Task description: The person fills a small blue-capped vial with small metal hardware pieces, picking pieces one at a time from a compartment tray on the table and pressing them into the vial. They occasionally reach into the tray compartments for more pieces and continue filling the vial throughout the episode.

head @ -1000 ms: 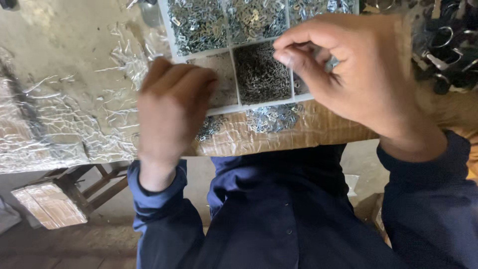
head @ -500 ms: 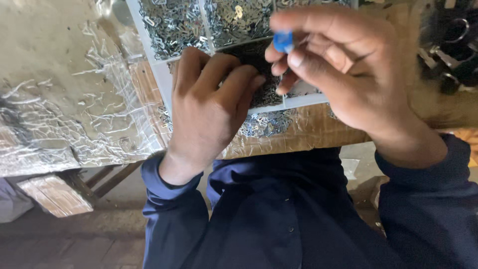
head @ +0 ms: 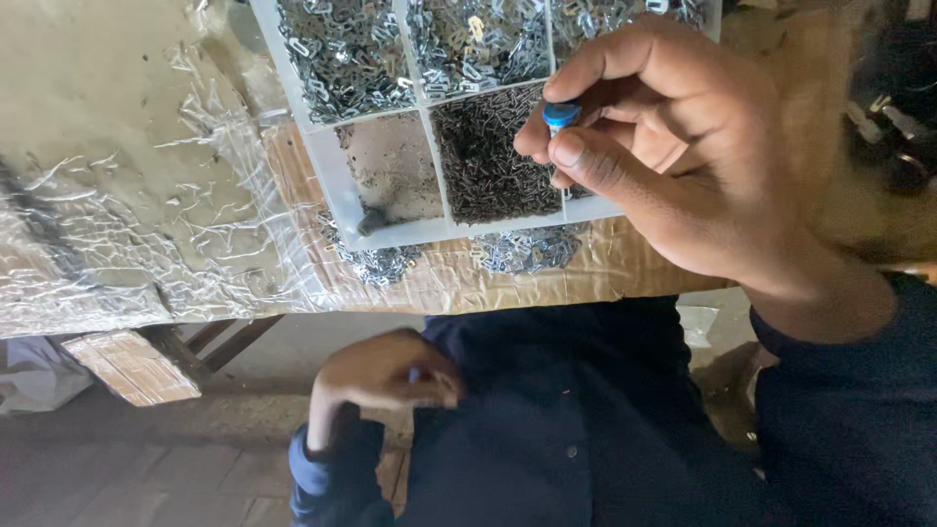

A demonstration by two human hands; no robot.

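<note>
My right hand (head: 673, 166) hovers over a white compartment tray (head: 327, 176) and pinches a small blue-capped piece (head: 561, 116) between thumb and fingers. Below it lies a compartment full of tiny dark pins (head: 488, 156). The compartment to its left (head: 390, 171) holds almost nothing. The upper compartments carry shiny metal clips (head: 342, 49). My left hand (head: 386, 376) is down below the table edge, against my dark blue shirt, fingers curled closed; I cannot see anything in it.
The tray rests on a worktable covered in crinkled clear plastic (head: 127, 176) and brown cardboard (head: 586, 273). Loose metal clips (head: 527, 249) lie along the table's near edge. Metal rings (head: 888, 137) sit at the right. A wooden piece (head: 127, 366) lies on the floor.
My left hand left the tray and dropped below the table edge to my lap. My right hand stayed over the tray with the blue-capped piece, now lower over the dark pins.
</note>
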